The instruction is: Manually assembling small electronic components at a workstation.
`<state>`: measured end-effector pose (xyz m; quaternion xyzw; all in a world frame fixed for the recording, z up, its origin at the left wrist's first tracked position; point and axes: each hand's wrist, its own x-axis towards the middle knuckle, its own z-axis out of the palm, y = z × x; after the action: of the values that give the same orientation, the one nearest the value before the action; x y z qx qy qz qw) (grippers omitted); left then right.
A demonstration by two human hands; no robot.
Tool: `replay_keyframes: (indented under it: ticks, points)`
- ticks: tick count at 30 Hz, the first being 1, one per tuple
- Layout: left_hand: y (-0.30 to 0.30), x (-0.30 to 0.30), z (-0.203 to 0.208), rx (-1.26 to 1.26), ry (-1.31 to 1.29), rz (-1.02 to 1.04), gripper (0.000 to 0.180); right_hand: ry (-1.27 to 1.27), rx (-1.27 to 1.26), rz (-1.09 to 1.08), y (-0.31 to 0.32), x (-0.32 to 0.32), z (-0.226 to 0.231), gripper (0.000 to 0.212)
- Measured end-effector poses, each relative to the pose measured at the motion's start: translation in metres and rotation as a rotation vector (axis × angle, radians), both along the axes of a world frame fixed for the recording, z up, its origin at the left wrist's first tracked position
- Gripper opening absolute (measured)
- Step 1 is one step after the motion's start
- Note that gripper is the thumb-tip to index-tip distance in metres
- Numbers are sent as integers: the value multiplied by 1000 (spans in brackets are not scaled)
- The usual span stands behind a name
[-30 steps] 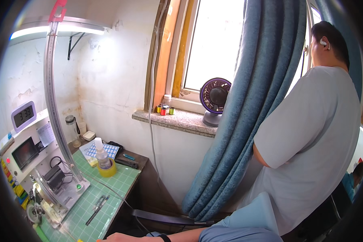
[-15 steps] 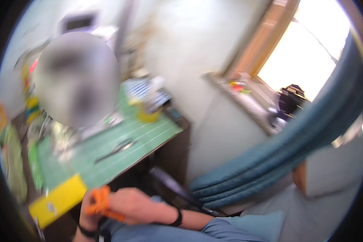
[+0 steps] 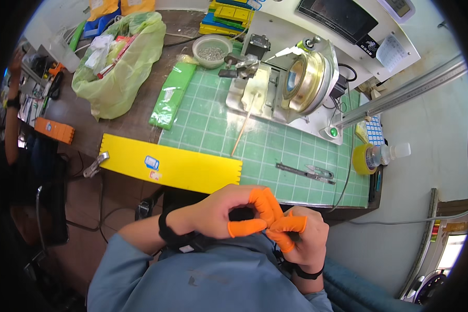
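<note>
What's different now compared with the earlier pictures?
The view swung left, from window to green mat. The left hand, first unseen, and right hand, first barely visible, now show clearly, orange-covered fingertips together; anything held is unclear. The snips and tape roll stayed put.

Wht. lettering on blk. screen

Orange finger cots, worn and close together
From here I see them stretched over fingers of the left hand and right hand, ends meeting.
</note>
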<state>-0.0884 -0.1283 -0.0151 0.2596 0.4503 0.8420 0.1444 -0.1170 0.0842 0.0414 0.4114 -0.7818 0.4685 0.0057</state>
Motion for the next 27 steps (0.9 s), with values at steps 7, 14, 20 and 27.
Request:
replay_keyframes:
  ticks: [7, 14, 20, 27]
  points:
    - [-50, -5, 78, -753, 494, 795, 18, -52, -145, 210, -48, -51, 19, 23]
    - [-96, -60, 127, -1055, 447, 949, 7, -724, -429, 98, -95, -94, -5, 32]
    - [-99, -147, 101, -1116, 599, 845, 9, -816, -600, -26, -124, -122, -34, 36]
    - [-96, -174, 85, -1254, 610, 770, 15, -687, -712, -238, -149, -140, -40, 26]
